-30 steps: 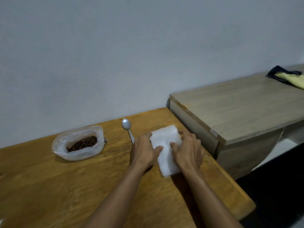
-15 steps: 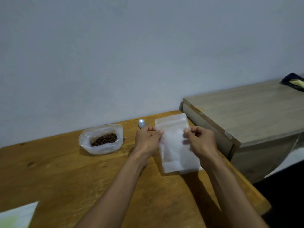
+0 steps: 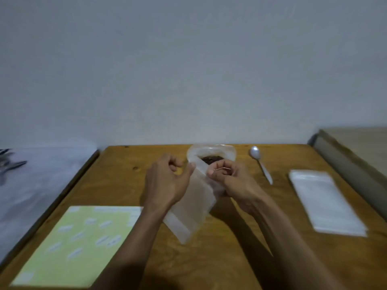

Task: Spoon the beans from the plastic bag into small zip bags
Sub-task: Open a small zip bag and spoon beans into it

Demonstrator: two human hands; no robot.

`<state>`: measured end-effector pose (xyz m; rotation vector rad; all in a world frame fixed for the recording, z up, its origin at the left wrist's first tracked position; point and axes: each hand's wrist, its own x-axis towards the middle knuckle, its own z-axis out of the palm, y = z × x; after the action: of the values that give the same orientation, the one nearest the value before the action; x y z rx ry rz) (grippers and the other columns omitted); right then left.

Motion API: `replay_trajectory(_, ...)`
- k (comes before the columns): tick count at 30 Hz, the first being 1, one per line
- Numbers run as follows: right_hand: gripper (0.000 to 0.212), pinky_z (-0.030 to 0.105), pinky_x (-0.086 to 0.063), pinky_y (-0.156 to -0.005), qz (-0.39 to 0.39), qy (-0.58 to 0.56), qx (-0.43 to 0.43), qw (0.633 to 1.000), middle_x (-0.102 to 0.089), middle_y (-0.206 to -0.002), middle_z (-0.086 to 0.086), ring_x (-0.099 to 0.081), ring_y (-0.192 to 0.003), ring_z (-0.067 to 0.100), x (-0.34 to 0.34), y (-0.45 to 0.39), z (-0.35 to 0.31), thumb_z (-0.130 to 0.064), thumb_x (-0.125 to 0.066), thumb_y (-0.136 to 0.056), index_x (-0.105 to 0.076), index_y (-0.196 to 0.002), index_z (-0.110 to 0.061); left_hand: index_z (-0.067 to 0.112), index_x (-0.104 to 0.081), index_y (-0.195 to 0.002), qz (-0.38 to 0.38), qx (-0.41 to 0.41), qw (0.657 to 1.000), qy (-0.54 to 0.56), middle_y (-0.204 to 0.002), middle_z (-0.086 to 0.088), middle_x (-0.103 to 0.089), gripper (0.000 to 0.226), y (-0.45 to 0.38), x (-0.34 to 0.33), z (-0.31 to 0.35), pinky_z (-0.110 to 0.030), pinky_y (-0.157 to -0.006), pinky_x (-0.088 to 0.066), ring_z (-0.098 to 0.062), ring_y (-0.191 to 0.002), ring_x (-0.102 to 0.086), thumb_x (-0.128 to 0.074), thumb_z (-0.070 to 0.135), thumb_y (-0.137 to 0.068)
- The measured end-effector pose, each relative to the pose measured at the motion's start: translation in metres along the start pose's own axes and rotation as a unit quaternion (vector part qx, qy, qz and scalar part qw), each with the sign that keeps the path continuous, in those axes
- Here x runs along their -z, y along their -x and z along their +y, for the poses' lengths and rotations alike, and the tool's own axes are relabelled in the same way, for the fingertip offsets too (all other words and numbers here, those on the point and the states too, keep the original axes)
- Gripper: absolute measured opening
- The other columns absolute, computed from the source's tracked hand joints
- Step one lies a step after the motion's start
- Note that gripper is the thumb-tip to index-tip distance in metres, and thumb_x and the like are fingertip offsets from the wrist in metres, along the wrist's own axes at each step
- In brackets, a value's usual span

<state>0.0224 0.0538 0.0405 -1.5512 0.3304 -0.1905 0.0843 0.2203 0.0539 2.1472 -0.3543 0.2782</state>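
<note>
A: Translucent plastic, one small zip bag [image 3: 193,203], held up off the wooden table [image 3: 230,258]. Left hand [image 3: 165,183] pinching one lip, right hand [image 3: 228,181] pinching the other. Mouth likely being parted.

B: Beans?

A: In the plastic bag [image 3: 211,153] just behind the hands, open. Spoon [image 3: 260,163] flat to the right, untouched; spare zip bags [image 3: 326,203] stacked further right.

B: Advice?

A: Peel lips apart near the middle, then keep mouth wide with one hand, freeing the other for the spoon.
</note>
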Motion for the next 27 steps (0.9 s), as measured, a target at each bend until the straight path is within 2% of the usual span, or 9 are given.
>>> replay_trajectory(4,0.006,0.030,-0.050,-0.059,-0.066,-0.078,-0.021,0.995,-0.068,-0.080,0.010,-0.064,-0.069,0.018,-0.046,-0.004,0.010,-0.004,-0.068,-0.090,-0.065,-0.092,-0.008,0.018,-0.054,-0.056,-0.050,0.091,0.993,0.061,-0.046,0.012,-0.049,0.054,0.000,0.007,-0.016,-0.026,-0.054,-0.037,-0.010,-0.051,-0.048,-0.072,0.064,-0.079)
replay_trajectory(6,0.011,0.034,-0.053,-0.066,-0.094,-0.107,-0.041,0.989,-0.071,-0.087,0.013,-0.067,-0.077,0.022,-0.055,-0.005,0.015,-0.013,-0.072,-0.087,-0.068,-0.095,-0.006,0.020,-0.054,-0.056,-0.060,0.141,0.983,0.105,-0.051,0.010,-0.053,0.052,-0.003,0.007,-0.027,-0.029,-0.057,-0.044,-0.013,-0.055,-0.055,-0.073,0.064,-0.078)
replay_trajectory(8,0.036,0.041,-0.053,-0.075,-0.108,-0.138,-0.070,0.982,-0.072,-0.100,0.020,-0.067,-0.088,0.030,-0.055,-0.006,0.016,-0.026,-0.075,-0.085,-0.069,-0.107,0.002,0.018,-0.061,-0.061,-0.076,0.182,0.966,0.166,-0.060,0.000,-0.060,0.047,-0.006,0.005,-0.034,-0.034,-0.061,-0.052,-0.016,-0.060,-0.060,-0.076,0.060,-0.077)
replay_trajectory(10,0.039,0.037,-0.055,-0.072,-0.106,-0.136,-0.073,0.982,-0.072,-0.100,0.023,-0.067,-0.087,0.030,-0.051,-0.007,0.016,-0.026,-0.073,-0.088,-0.067,-0.112,0.004,0.012,-0.066,-0.071,-0.107,0.202,0.949,0.219,-0.061,-0.004,-0.062,0.042,-0.008,0.004,-0.035,-0.034,-0.063,-0.054,-0.015,-0.059,-0.060,-0.079,0.050,-0.081)
replay_trajectory(12,0.028,0.029,-0.056,-0.062,-0.098,-0.122,-0.074,0.985,-0.074,-0.091,0.016,-0.068,-0.079,0.023,-0.045,-0.010,0.018,-0.018,-0.070,-0.090,-0.069,-0.109,0.002,0.009,-0.065,-0.075,-0.131,0.201,0.940,0.243,-0.062,-0.004,-0.062,0.038,-0.007,0.001,-0.033,-0.032,-0.063,-0.053,-0.014,-0.060,-0.059,-0.078,0.043,-0.086)
replay_trajectory(13,0.026,0.029,-0.056,-0.063,-0.100,-0.119,-0.079,0.985,-0.074,-0.092,0.016,-0.068,-0.080,0.022,-0.043,-0.009,0.017,-0.017,-0.070,-0.090,-0.070,-0.109,0.001,0.010,-0.064,-0.074,-0.139,0.196,0.940,0.244,-0.062,-0.003,-0.062,0.036,-0.006,-0.001,-0.031,-0.031,-0.062,-0.052,-0.013,-0.061,-0.058,-0.076,0.041,-0.087)
replay_trajectory(21,0.027,0.048,-0.049,-0.096,-0.113,-0.132,-0.106,0.979,-0.071,-0.115,0.024,-0.066,-0.102,0.031,-0.031,-0.012,0.023,-0.014,-0.067,-0.092,-0.071,-0.114,0.002,0.010,-0.066,-0.080,-0.183,0.162,0.940,0.237,-0.070,-0.003,-0.063,0.026,-0.004,-0.006,-0.032,-0.029,-0.064,-0.050,-0.013,-0.066,-0.059,-0.069,0.032,-0.095)
replay_trajectory(24,0.019,0.039,-0.055,-0.081,-0.101,-0.108,-0.089,0.985,-0.075,-0.102,0.017,-0.067,-0.094,0.027,-0.032,-0.010,0.022,-0.009,-0.062,-0.096,-0.074,-0.108,-0.001,0.011,-0.066,-0.080,-0.181,0.165,0.945,0.216,-0.073,-0.004,-0.064,0.021,-0.004,-0.005,-0.031,-0.032,-0.067,-0.050,-0.014,-0.069,-0.059,-0.065,0.022,-0.098)
replay_trajectory(27,0.016,0.031,-0.061,-0.075,-0.068,0.042,-0.026,0.996,-0.078,-0.096,0.006,-0.072,-0.089,0.017,-0.037,-0.003,0.015,-0.015,-0.062,-0.098,-0.077,-0.100,-0.011,0.010,-0.066,-0.076,-0.169,0.154,0.955,0.190,-0.071,-0.006,-0.065,0.021,-0.002,-0.006,-0.031,-0.032,-0.067,-0.052,-0.016,-0.071,-0.061,-0.066,0.015,-0.097)
